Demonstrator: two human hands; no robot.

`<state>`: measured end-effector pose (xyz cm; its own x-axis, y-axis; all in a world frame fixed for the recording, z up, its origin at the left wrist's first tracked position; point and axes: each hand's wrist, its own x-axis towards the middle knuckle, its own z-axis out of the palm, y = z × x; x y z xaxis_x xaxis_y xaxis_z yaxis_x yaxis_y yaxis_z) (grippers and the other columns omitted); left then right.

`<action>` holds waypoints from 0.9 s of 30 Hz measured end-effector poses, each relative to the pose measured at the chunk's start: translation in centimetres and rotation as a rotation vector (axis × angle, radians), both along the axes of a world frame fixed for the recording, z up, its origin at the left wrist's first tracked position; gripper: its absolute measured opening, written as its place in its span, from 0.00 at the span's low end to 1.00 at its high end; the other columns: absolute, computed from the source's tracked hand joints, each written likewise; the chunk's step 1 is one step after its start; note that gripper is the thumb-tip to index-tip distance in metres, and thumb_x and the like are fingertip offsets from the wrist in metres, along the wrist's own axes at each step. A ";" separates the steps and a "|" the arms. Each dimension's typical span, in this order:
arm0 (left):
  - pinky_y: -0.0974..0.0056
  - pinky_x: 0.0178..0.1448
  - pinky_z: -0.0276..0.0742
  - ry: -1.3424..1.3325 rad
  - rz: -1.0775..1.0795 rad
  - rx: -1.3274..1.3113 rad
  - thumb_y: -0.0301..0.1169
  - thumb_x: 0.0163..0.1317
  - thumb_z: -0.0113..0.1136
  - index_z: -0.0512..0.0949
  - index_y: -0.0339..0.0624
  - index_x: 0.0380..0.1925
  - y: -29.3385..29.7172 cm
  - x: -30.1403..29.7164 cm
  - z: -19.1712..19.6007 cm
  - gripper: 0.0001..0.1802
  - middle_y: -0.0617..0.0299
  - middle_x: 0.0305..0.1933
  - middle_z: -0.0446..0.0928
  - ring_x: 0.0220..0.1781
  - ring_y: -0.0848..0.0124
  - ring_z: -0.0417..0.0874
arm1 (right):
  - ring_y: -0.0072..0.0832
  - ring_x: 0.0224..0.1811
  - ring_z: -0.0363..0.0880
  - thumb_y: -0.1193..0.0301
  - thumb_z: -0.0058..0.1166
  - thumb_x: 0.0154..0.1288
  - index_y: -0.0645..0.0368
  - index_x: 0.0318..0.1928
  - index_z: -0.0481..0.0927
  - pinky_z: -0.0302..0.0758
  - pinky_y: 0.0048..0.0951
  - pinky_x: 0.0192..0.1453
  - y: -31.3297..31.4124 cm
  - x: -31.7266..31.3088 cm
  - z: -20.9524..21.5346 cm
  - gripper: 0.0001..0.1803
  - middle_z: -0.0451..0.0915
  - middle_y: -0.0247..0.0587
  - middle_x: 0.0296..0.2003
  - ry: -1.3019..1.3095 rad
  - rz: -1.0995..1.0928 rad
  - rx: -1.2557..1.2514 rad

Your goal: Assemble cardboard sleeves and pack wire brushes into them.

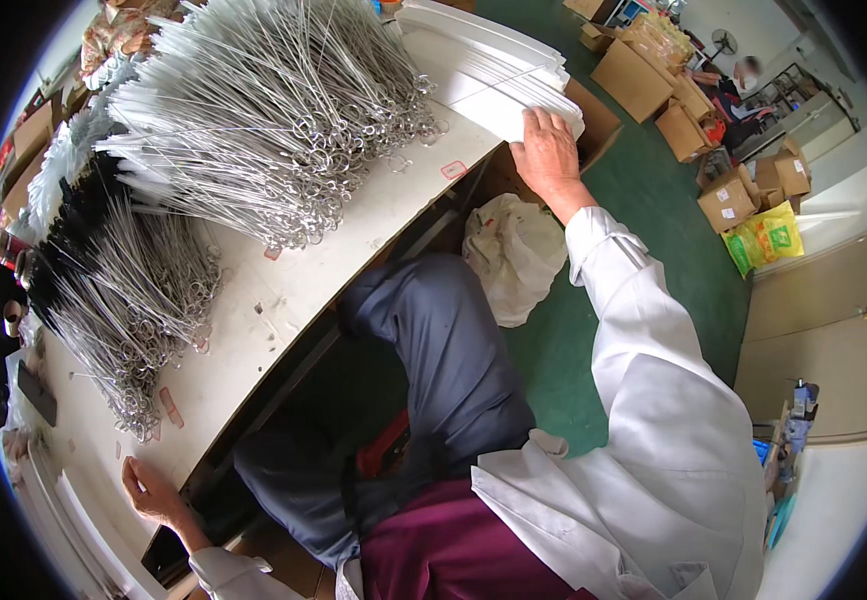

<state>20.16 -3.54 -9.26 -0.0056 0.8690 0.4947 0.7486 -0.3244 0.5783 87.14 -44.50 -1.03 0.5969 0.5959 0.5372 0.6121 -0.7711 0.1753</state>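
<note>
At far R end of table (284, 290): stack of white sheets (479, 70) is kept, w/ its near R corner covered by R hand (552, 155); a thin wire (499, 87) is seen lying across it.
R hand: laid palm down, fingers close tog.; whether any sheet is gripped can't be told.
L hand (157, 495): rested at table's near L edge, fingers half bent; whether anything is pinched can't be told.
White bunch (254, 110): big pile of wire brushes w/ white bristles; set btwn. sheets & black bunch, ring ends turned twd. near edge.
Black bunch (119, 280): smaller pile, black bristles; placed L of the white one, its lower ring ends nearest to L hand.
Slips (454, 170): small, red-edged, scattered on tabletop nr. ring ends.
Plastic bag (514, 260): white, crumpled; seen beside knee, below R hand.
Clothing: pale coat (654, 420), maroon top (444, 550) & dark trousers (444, 340) are worn.
Green floor (654, 240): cartons (639, 78) & a yellow-green bag (766, 238) are stood along far R side.
Bkgd.: one person (739, 95) is seen upper R, partly hidden by clutter.
</note>
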 end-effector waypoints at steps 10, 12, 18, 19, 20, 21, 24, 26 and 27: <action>0.59 0.57 0.81 0.010 -0.016 0.019 0.38 0.71 0.59 0.87 0.40 0.51 0.1 -0.4 -0.4 0.17 0.57 0.48 0.89 0.49 0.63 0.88 | 0.47 0.61 0.76 0.66 0.68 0.60 0.67 0.59 0.76 0.71 0.43 0.68 0.1 -0.8 1.1 0.29 0.78 0.52 0.57 0.045 0.047 -0.094; 0.58 0.57 0.81 0.022 -0.009 0.015 0.38 0.71 0.59 0.87 0.40 0.51 0.0 -0.3 -0.3 0.17 0.57 0.48 0.89 0.49 0.63 0.88 | 0.48 0.63 0.75 0.66 0.69 0.60 0.68 0.61 0.75 0.70 0.44 0.71 0.3 -1.4 1.5 0.32 0.78 0.53 0.60 0.094 0.071 -0.087; 0.58 0.57 0.81 0.028 -0.032 0.051 0.36 0.71 0.59 0.87 0.39 0.51 0.1 -0.2 -0.6 0.16 0.56 0.48 0.89 0.48 0.63 0.88 | 0.49 0.64 0.75 0.69 0.66 0.60 0.69 0.61 0.75 0.71 0.44 0.71 0.3 -0.6 0.5 0.30 0.77 0.55 0.60 0.001 0.044 -0.125; 0.58 0.57 0.81 0.029 -0.031 0.051 0.36 0.71 0.59 0.87 0.39 0.51 0.1 -0.3 -0.6 0.16 0.56 0.48 0.89 0.48 0.63 0.88 | 0.49 0.64 0.75 0.69 0.66 0.60 0.69 0.61 0.75 0.71 0.44 0.71 0.4 -0.6 0.4 0.30 0.77 0.55 0.60 0.001 0.045 -0.125; 0.59 0.57 0.81 0.023 -0.031 0.047 0.36 0.71 0.60 0.87 0.39 0.50 0.1 -0.3 -0.6 0.16 0.56 0.48 0.89 0.48 0.63 0.88 | 0.50 0.64 0.75 0.71 0.65 0.60 0.69 0.60 0.75 0.71 0.44 0.70 0.5 -0.8 0.6 0.29 0.77 0.55 0.59 -0.007 0.044 -0.113; 0.59 0.57 0.81 0.018 -0.031 0.042 0.35 0.70 0.60 0.87 0.39 0.50 0.0 -0.3 -0.5 0.15 0.56 0.48 0.89 0.48 0.63 0.88 | 0.50 0.63 0.75 0.72 0.64 0.60 0.69 0.60 0.75 0.72 0.45 0.70 0.6 -0.9 0.7 0.28 0.77 0.55 0.59 -0.015 0.043 -0.101; 0.59 0.58 0.81 0.026 -0.033 0.066 0.35 0.70 0.60 0.87 0.39 0.49 -0.2 0.0 -0.3 0.15 0.57 0.48 0.89 0.49 0.63 0.88 | 0.51 0.63 0.76 0.73 0.64 0.59 0.68 0.60 0.76 0.72 0.44 0.69 1.1 -1.7 1.9 0.28 0.77 0.56 0.61 0.064 -0.036 -0.134; 0.59 0.58 0.81 0.033 -0.030 0.064 0.34 0.70 0.60 0.87 0.38 0.48 -0.4 0.1 -0.2 0.15 0.57 0.48 0.89 0.49 0.63 0.88 | 0.50 0.63 0.76 0.73 0.64 0.58 0.68 0.60 0.76 0.72 0.45 0.69 1.2 -1.7 2.5 0.28 0.77 0.55 0.61 0.054 -0.029 -0.135; 0.59 0.58 0.81 0.040 -0.028 0.064 0.34 0.69 0.60 0.87 0.38 0.48 -0.4 0.2 -0.1 0.14 0.57 0.48 0.89 0.49 0.63 0.88 | 0.50 0.62 0.76 0.72 0.64 0.58 0.67 0.60 0.77 0.72 0.45 0.69 1.1 -1.5 2.8 0.28 0.77 0.55 0.61 0.045 -0.024 -0.135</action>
